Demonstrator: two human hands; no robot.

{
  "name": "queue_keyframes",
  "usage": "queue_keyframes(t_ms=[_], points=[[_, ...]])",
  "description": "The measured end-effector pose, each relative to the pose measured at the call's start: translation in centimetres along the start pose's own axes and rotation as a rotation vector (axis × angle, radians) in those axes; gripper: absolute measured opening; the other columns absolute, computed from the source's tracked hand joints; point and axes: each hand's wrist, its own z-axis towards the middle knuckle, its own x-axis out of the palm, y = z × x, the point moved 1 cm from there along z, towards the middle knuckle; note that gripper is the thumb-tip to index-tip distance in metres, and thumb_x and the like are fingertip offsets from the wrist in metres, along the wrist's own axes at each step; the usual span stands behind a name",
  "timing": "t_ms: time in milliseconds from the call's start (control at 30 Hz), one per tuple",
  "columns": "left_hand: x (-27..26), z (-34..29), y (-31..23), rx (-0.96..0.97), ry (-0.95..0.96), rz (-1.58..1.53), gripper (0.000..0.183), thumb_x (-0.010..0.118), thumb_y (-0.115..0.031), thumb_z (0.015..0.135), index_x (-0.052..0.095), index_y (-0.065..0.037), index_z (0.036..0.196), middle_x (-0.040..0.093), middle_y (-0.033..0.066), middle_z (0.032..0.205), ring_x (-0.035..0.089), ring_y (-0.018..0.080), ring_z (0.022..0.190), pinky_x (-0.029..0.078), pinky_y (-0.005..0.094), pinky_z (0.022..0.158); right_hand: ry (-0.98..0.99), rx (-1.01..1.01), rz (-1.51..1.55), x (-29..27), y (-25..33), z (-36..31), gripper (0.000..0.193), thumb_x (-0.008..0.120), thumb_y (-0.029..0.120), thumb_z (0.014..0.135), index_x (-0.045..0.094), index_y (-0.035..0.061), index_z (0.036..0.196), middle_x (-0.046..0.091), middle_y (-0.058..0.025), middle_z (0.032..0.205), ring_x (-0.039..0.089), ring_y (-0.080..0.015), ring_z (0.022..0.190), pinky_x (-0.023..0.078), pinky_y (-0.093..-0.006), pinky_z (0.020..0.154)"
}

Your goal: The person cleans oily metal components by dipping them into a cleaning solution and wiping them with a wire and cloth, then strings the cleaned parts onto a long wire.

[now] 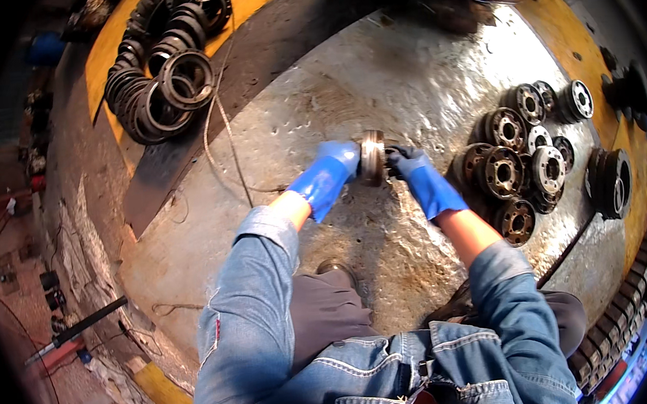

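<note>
I have the left hand [339, 159] closed on a banded metal ring [372, 158], which sits between both hands, toward 1 o'clock from mid-view. At the ring's 3 o'clock side I have the right hand [412, 163]; its fingers look dark and blurred, so I cannot tell whether they grip anything. Farther out at 3 o'clock, round hubs [535, 170] cluster on the metal plate [293, 105]; at 10 o'clock lie stacked rings [165, 79].
</note>
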Motion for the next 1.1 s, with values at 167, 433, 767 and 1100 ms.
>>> queue_keyframes(t_ms=[167, 433, 767, 1100], points=[[-5.5, -1.2, -0.5, 0.005, -0.122, -0.219, 0.038, 0.073, -0.036, 0.084, 0.071, -0.014, 0.115, 0.075, 0.0098, 0.105, 0.073, 0.0309, 0.093, 0.057, 0.0431, 0.084, -0.014, -0.068, -0.130, -12.2, 3.9, 0.2, 0.021, 0.063, 0.007, 0.095, 0.071, 0.0016, 0.114, 0.075, -0.0086, 0.087, 0.067, -0.0148, 0.070, 0.054, -0.0281, 0.061], [-10.4, -5.9, -1.8, -0.062, -0.282, -0.861, 0.069, 0.079, -0.045, 0.082, 0.059, -0.002, 0.132, 0.071, 0.0183, 0.113, 0.068, 0.0329, 0.104, 0.051, 0.0416, 0.092, 0.402, 0.006, -0.562, -15.0, 18.6, -18.3, 0.021, 0.064, 0.005, 0.094, 0.071, 0.0038, 0.115, 0.074, -0.0060, 0.093, 0.066, -0.0109, 0.080, 0.053, -0.0246, 0.071], [-7.7, -1.8, -3.9, -0.339, -0.332, -0.516, 0.074, 0.073, -0.053, 0.083, 0.055, -0.004, 0.136, 0.064, 0.0225, 0.129, 0.064, 0.0372, 0.117, 0.052, 0.0436, 0.099, 0.382, 0.353, -0.984, -14.2, 16.1, -24.8, 0.034, 0.068, 0.038, 0.094, 0.074, 0.0067, 0.106, 0.075, -0.0055, 0.089, 0.067, -0.0128, 0.081, 0.053, -0.0298, 0.075], [-6.0, 2.1, 0.8, -0.134, -0.334, -1.089, 0.054, 0.081, -0.023, 0.077, 0.067, 0.004, 0.122, 0.073, 0.0149, 0.113, 0.069, 0.0235, 0.104, 0.052, 0.0357, 0.093, 0.151, 0.164, -0.879, -23.1, 20.1, -27.1, 0.043, 0.060, 0.039, 0.100, 0.074, -0.0011, 0.093, 0.073, -0.0086, 0.078, 0.070, -0.0143, 0.067, 0.056, -0.0280, 0.060]])
